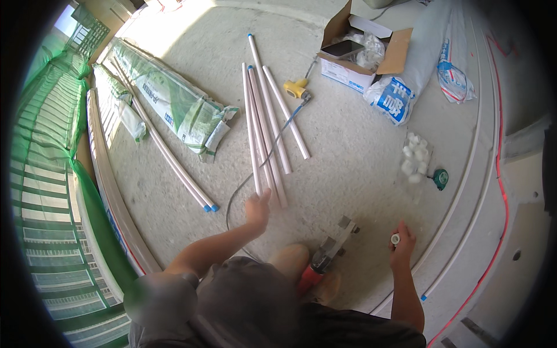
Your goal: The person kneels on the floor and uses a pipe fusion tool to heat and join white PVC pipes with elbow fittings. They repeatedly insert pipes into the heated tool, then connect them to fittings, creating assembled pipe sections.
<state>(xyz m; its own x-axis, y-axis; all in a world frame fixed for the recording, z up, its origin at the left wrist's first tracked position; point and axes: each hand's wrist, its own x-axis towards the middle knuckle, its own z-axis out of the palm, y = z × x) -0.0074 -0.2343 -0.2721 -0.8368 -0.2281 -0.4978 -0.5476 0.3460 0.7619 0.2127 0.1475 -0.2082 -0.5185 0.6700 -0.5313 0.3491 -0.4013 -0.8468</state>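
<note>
"Pipe (250, 127): where is it, and how do we expect it to handle?"

"It lies on the floor (348, 168), leftmost in the fan of loose pipes (286, 112), with its near end at our left hand (258, 210). We judge it light, stiff and smooth, and liable to slip in a dusty palm."

"Where should we take hold?"

"Near the middle, for balance. If we hold it by the end, we should expect the far end to drag. Note that the cable (296, 111) crosses the fan and could snag."

"What is the state of each grip?"

"Left: our hand meets the near end; we cannot tell whether the fingers are wrapped around it. Right: our right hand (404, 243) has its fingers curled around a white fitting (395, 238), which we rate small, hard and light."

"And the pose?"

"Our left forearm angles forward from the lower left. Our right forearm rises nearly upright from the lower edge, its hand well apart from the pipe. The red tool (311, 278) lies between both arms."
</note>
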